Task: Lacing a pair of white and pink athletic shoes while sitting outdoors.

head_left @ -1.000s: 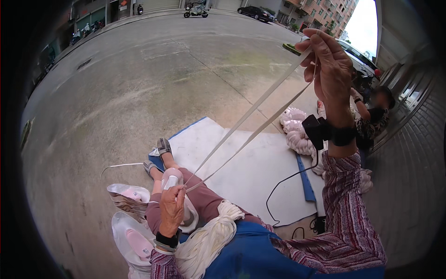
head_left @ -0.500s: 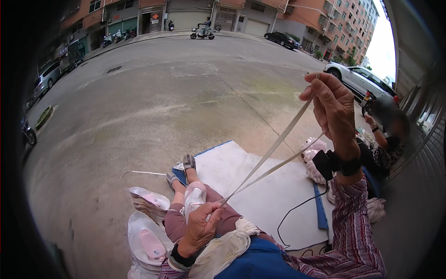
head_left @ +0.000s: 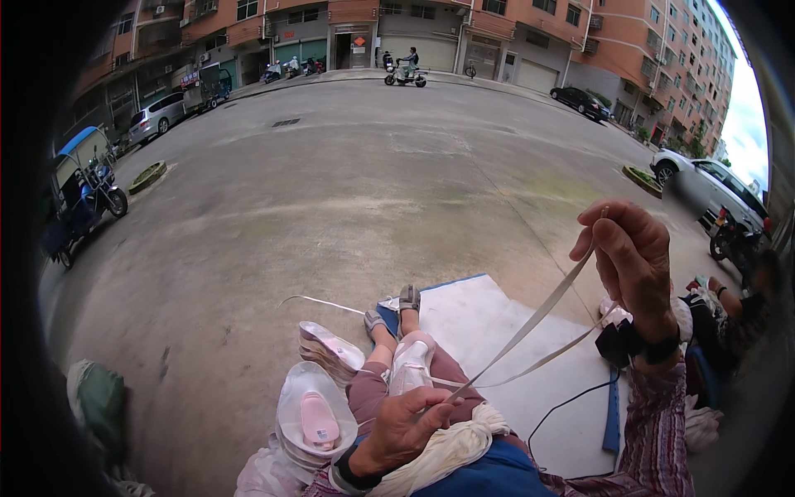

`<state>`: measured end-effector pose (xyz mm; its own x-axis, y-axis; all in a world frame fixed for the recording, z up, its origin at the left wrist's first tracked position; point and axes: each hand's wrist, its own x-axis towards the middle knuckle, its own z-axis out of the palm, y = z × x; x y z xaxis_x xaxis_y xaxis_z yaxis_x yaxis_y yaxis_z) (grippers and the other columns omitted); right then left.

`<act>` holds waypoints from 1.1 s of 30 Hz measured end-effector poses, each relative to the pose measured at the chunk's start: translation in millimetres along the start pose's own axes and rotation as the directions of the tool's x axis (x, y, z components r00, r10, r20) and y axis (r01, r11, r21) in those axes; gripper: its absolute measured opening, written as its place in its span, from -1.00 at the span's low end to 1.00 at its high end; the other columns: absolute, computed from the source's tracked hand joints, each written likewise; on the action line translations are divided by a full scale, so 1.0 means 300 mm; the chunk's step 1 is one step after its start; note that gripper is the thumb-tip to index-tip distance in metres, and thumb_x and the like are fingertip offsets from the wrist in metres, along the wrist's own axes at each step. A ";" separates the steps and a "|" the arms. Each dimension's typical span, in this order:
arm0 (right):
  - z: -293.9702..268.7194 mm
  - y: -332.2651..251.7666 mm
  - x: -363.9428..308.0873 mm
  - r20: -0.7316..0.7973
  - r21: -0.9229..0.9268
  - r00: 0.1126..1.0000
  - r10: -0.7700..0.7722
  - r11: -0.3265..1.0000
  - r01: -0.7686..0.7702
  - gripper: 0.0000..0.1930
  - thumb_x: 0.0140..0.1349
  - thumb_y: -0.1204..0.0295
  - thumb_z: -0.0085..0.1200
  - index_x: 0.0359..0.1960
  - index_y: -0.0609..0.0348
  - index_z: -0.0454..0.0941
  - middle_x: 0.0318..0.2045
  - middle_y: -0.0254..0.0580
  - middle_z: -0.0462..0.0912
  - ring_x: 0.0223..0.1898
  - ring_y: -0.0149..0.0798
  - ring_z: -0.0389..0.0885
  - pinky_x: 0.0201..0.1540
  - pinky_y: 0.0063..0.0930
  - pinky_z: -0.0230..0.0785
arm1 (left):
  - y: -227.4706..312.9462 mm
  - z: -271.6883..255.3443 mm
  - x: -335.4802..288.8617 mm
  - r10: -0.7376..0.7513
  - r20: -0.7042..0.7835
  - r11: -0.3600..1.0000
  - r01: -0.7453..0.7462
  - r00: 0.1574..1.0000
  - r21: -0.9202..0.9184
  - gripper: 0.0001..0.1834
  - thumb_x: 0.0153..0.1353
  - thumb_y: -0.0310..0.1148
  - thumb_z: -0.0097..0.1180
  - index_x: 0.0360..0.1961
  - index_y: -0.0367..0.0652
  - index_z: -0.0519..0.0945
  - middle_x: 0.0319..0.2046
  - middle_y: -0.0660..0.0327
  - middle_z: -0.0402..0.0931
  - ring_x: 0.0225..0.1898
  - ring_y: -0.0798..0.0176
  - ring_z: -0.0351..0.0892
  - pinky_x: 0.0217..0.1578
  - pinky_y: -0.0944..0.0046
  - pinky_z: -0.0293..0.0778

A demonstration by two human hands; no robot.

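A long flat white shoelace (head_left: 532, 325) runs slanting between my two hands. Raised on the right, my right hand (head_left: 633, 263) pinches its upper end between thumb and fingers. My left hand (head_left: 404, 429), low over my lap, pinches the lower part. A second strand hangs in a slack curve from my right hand toward my left. On my lap, just beyond my left hand, rests a pale white shoe upper (head_left: 411, 366). A knotted bundle of cream laces (head_left: 465, 441) lies across my lap over a blue cloth (head_left: 484, 474).
Stacked pale shoe pieces (head_left: 333, 346) and another stack with a pink insole (head_left: 319, 421) stand left of my legs. A white mat (head_left: 489, 319) spreads ahead; a black cable (head_left: 551, 414) crosses it. Another person (head_left: 729, 315) sits at right. A green sack (head_left: 98, 406) sits far left.
The view has turned left, so the scene sits farther right. My right hand has come down somewhat, and the lower strand sags more. Both hands keep their pinch on the shoelace.
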<state>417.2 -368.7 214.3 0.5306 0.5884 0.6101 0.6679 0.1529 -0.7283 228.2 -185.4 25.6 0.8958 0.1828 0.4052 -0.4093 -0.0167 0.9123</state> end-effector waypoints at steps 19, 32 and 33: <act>0.023 -0.231 0.206 -0.297 -0.196 0.870 -0.394 0.917 0.348 -0.56 0.45 0.19 -0.17 0.13 0.33 0.36 -0.70 -0.48 0.31 -0.86 -0.71 0.02 -0.85 -0.75 -0.16 | 0.223 -0.196 -0.209 0.230 -0.586 0.920 -0.371 0.777 -0.130 -0.69 0.41 -0.20 -0.07 -0.31 -0.28 0.43 -0.73 0.20 0.35 -0.74 0.39 0.32 -0.72 0.36 0.34; 0.062 -0.219 0.206 -0.278 -0.109 0.877 -0.393 0.919 0.378 -0.60 0.45 0.20 -0.19 0.10 0.28 0.39 -0.72 -0.47 0.30 -0.85 -0.66 0.02 -0.85 -0.69 -0.15 | 0.313 -0.244 -0.293 0.345 -0.780 0.850 -0.526 0.522 0.024 -0.62 0.45 -0.07 -0.21 -0.20 -0.22 0.38 -0.81 0.40 0.04 -0.85 0.57 -0.09 -0.89 0.52 -0.06; 0.040 -0.235 0.179 -0.294 -0.127 0.869 -0.398 0.917 0.377 -0.60 0.45 0.20 -0.19 0.10 0.28 0.39 -0.72 -0.47 0.30 -0.85 -0.66 0.02 -0.85 -0.69 -0.15 | 0.310 -0.221 -0.263 0.347 -0.767 0.847 -0.531 0.539 0.011 -0.62 0.45 -0.07 -0.21 -0.20 -0.22 0.38 -0.81 0.40 0.04 -0.85 0.57 -0.09 -0.89 0.52 -0.06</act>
<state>392.4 -338.4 294.8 0.3486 0.2172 0.9117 0.8791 0.2615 -0.3985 108.0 -136.1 74.4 0.2076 0.8469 0.4896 -0.8204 -0.1218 0.5586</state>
